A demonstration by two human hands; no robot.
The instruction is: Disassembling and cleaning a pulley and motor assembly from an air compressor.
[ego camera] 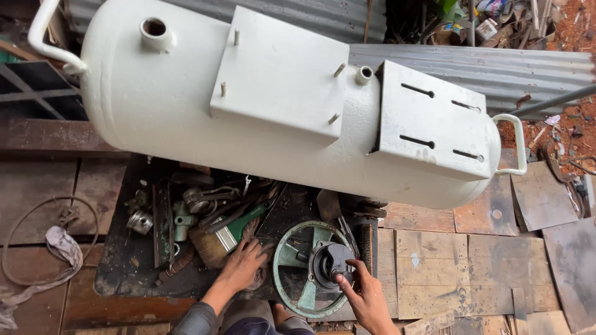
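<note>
The right hand [367,296] enters from the lower edge, fingers curled around the dark hub [333,265] at the centre of a green spoked wheel [310,268]. The thumb and fingertips pinch the hub's lower edge; the wrist angles up and to the left. The wheel lies flat, directly ahead of the person, between both hands.

The left hand [243,263] lies palm down, fingers spread and relaxed, grasping nothing. It rests on a rag just left of the wheel's rim, touching the bristle end of a brush [218,243] with a green handle. The forearm wears a grey sleeve [195,319].

Beyond the left hand, a dark tray [118,273] holds loose metal parts, among them a small piston [140,221] and a pale green fitting [181,224].

Beyond both hands, a large white tank [186,105] lies on its side, with two flat mounting plates, studs, open ports and a handle at each end. It overhangs the far edge of the tray.

Far left, a cloth [62,245] and a looped cord [18,229] lie on wooden boards [434,267]. Small packages sit in the litter at the upper right, too small to tell apart.
</note>
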